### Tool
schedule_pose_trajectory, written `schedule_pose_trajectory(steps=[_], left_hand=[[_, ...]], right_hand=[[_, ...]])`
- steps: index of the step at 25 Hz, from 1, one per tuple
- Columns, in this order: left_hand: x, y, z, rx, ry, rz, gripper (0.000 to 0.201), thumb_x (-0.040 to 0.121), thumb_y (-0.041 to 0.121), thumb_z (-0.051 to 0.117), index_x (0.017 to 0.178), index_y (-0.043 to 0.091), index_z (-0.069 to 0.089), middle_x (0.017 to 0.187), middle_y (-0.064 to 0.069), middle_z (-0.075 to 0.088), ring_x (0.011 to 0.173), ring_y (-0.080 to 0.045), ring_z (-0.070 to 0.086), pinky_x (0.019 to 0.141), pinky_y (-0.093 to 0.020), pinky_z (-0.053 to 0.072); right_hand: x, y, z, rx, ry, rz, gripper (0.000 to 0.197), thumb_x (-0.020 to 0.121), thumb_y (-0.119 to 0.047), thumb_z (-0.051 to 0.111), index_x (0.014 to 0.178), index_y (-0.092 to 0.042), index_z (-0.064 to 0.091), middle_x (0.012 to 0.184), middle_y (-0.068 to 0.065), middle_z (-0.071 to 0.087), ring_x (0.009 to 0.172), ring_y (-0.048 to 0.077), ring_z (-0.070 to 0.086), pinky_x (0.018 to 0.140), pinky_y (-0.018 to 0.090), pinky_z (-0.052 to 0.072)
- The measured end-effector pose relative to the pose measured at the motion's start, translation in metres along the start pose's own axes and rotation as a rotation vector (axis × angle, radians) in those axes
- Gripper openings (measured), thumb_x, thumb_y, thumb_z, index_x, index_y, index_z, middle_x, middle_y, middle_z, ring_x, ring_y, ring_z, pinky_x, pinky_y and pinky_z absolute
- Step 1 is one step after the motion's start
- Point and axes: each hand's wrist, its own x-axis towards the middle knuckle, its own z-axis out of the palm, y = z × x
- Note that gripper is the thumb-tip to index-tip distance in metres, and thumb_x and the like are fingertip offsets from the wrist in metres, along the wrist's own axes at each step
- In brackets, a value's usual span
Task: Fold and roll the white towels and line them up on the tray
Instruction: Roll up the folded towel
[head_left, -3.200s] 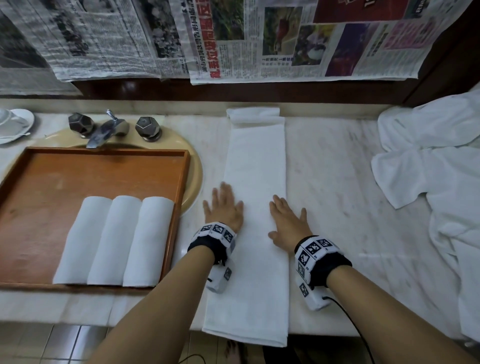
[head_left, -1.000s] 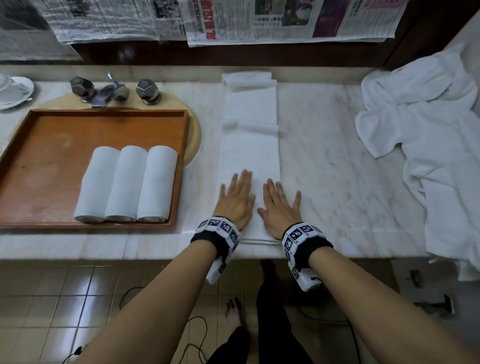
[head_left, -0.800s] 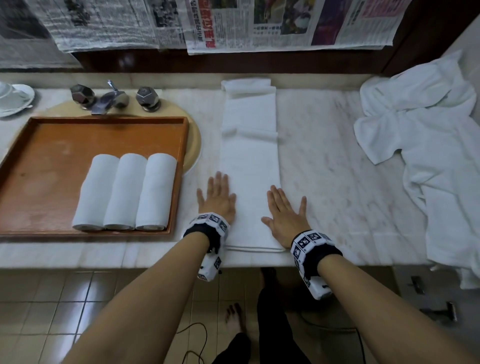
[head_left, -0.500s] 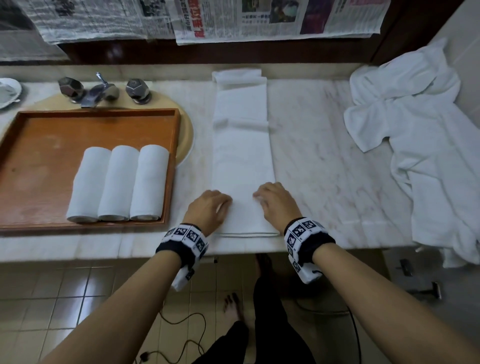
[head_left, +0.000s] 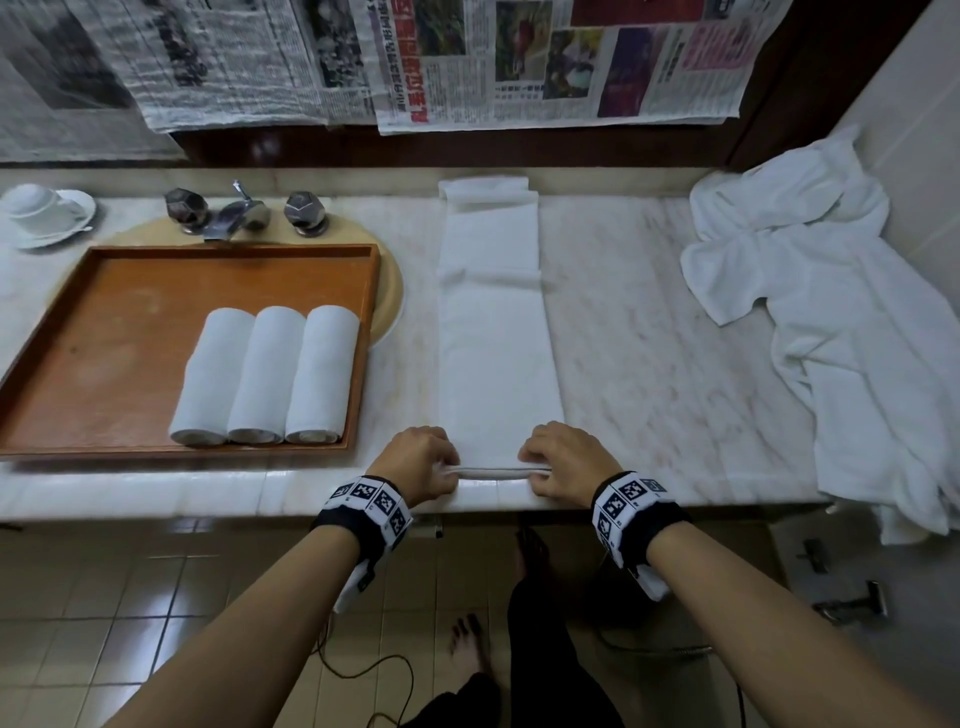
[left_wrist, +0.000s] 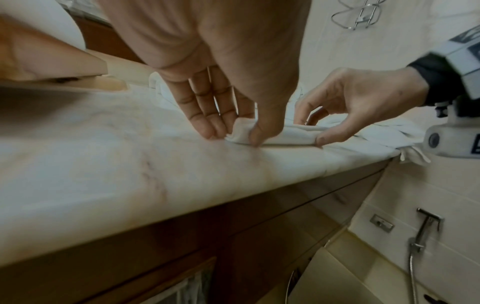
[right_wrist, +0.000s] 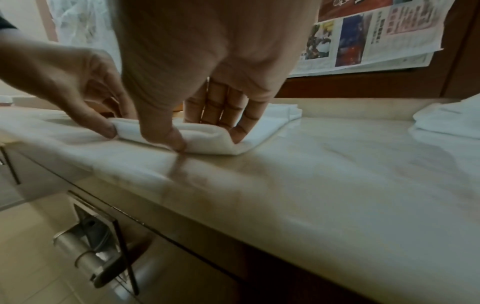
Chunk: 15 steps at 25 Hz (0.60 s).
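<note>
Folded towel (head_left: 496, 343), long strip, centre of counter (head_left: 649, 364), right of tray (head_left: 104, 353).
Soft, light, limp; left hand (head_left: 415, 460) and right hand (head_left: 563, 457) pinch near-end corners; likely best rolled from there.

Bathroom: marble vanity counter (head_left: 649, 364), basin taps (head_left: 239, 210), bidet sprayer (left_wrist: 422, 232).

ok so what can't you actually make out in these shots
- Head view: the left hand and right hand cover both corners of the folded towel, so each grip is hidden there.
- Head view: the pile of loose towels is cut off by the right edge.
- Left wrist view: the tray is blurred and mostly out of frame.
- Head view: the newspaper text is too small.
</note>
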Motion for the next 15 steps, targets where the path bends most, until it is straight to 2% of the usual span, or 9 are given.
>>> schedule_pose_trajectory(steps=[5, 8, 10, 12, 15], left_hand=[[-0.004, -0.001, 0.0, -0.049, 0.005, 0.0, 0.016, 0.085, 0.023, 0.07, 0.097, 0.014, 0.072, 0.089, 0.002, 0.066, 0.075, -0.013, 0.056, 0.072, -0.024, 0.044], [-0.004, -0.001, -0.003, -0.107, 0.006, -0.068, 0.012, 0.086, 0.023, 0.07, 0.094, 0.016, 0.064, 0.083, 0.005, 0.064, 0.074, -0.012, 0.058, 0.071, -0.021, 0.045], [-0.003, 0.003, -0.003, -0.15, 0.044, -0.125, 0.009, 0.085, 0.022, 0.072, 0.088, 0.017, 0.065, 0.08, 0.005, 0.066, 0.074, -0.012, 0.061, 0.071, -0.021, 0.047], [-0.001, 0.007, -0.003, -0.182, 0.074, -0.203, 0.005, 0.084, 0.02, 0.072, 0.083, 0.018, 0.068, 0.078, 0.003, 0.068, 0.074, -0.013, 0.062, 0.071, -0.021, 0.047], [0.004, 0.015, -0.005, -0.151, 0.079, -0.288, 0.004, 0.084, 0.021, 0.072, 0.081, 0.019, 0.07, 0.08, 0.001, 0.069, 0.075, -0.014, 0.062, 0.072, -0.023, 0.048]], right_hand=[[-0.011, 0.006, 0.006, 0.079, 0.077, 0.072, 0.022, 0.087, -0.02, 0.057, 0.105, -0.017, 0.07, 0.101, -0.002, 0.065, 0.101, 0.016, 0.053, 0.085, 0.031, 0.045], [-0.017, 0.01, 0.005, 0.15, 0.094, 0.114, 0.019, 0.092, -0.021, 0.056, 0.104, -0.017, 0.069, 0.101, -0.001, 0.065, 0.098, 0.016, 0.052, 0.087, 0.029, 0.042], [-0.017, 0.013, 0.004, 0.208, 0.118, 0.162, 0.015, 0.091, -0.021, 0.058, 0.101, -0.017, 0.069, 0.098, 0.0, 0.067, 0.095, 0.018, 0.055, 0.084, 0.028, 0.041], [-0.016, 0.016, 0.002, 0.283, 0.14, 0.224, 0.01, 0.09, -0.02, 0.06, 0.096, -0.017, 0.067, 0.095, 0.0, 0.067, 0.092, 0.019, 0.059, 0.082, 0.028, 0.044], [-0.013, 0.014, -0.001, 0.309, 0.136, 0.284, 0.007, 0.091, -0.021, 0.061, 0.094, -0.015, 0.064, 0.096, 0.004, 0.067, 0.091, 0.02, 0.061, 0.084, 0.035, 0.051]])
